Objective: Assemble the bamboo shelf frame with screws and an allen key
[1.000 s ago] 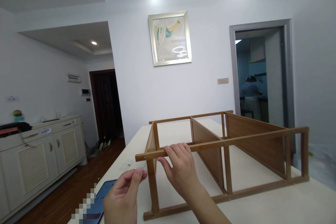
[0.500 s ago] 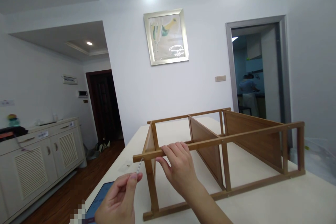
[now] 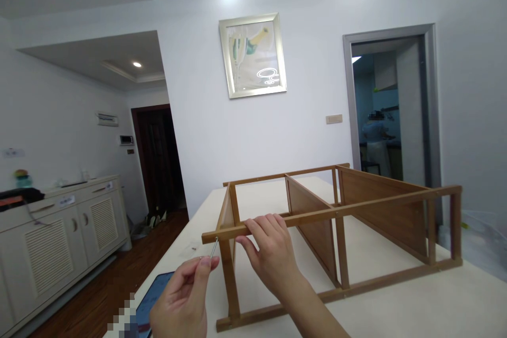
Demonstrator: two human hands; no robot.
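A brown wooden shelf rack [image 3: 304,217] lies on its side on the white table [image 3: 380,314], its panels standing on edge. My left hand [image 3: 184,293] pinches a thin silver hex key [image 3: 214,247] between thumb and fingers. The tip of this key meets the near upper rail close to its left end, at a fastener that is too small to make out clearly. My right hand [image 3: 272,251] is closed over the same rail a little to the right, thumb below and fingers on top.
A phone [image 3: 154,296] lies at the table's left edge, partly behind my left hand. Beyond it is a small clear bag with a tiny part [image 3: 193,248]. A white cabinet [image 3: 71,243] stands at left. Through the doorway at right, a person [image 3: 375,137] stands in another room.
The hex key and my left hand have shifted slightly, and the key's angle differs a little. My right hand keeps its hold on the rail. The whole view has swayed slightly.
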